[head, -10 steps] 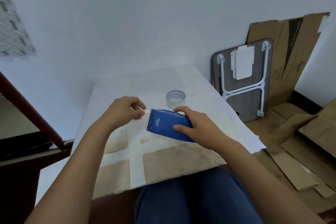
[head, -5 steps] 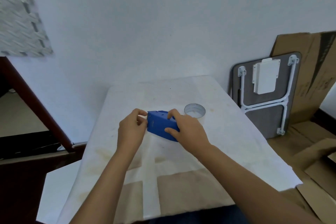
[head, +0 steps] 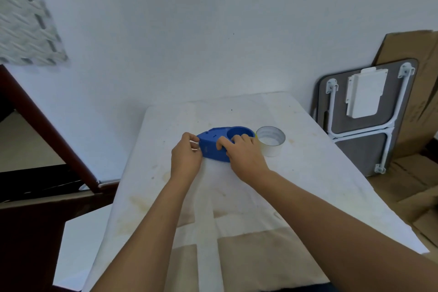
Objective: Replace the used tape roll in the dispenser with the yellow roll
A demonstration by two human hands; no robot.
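A blue tape dispenser (head: 214, 143) lies on its side on the white-covered table (head: 308, 185), its round hub facing up. My right hand (head: 244, 154) grips its right half from the near side, fingers over the top. My left hand (head: 186, 156) pinches at the dispenser's left tip, where a thin whitish strip shows between the fingers. A sliver of yellow (head: 255, 135), seemingly the yellow roll, peeks out at the dispenser's right end. A pale, nearly spent tape roll (head: 270, 141) stands just right of the dispenser, beside my right hand.
A folded table (head: 362, 116) leans on the wall at right, with flattened cardboard (head: 417, 192) behind and below it. A dark red-brown wooden frame (head: 47, 130) stands left of the table. The wall lies close behind the table's far edge.
The dispenser has been turned onto its side and set further from me, with both hands following. The camera has tilted up, and my left hand has closed in on the dispenser's tip.
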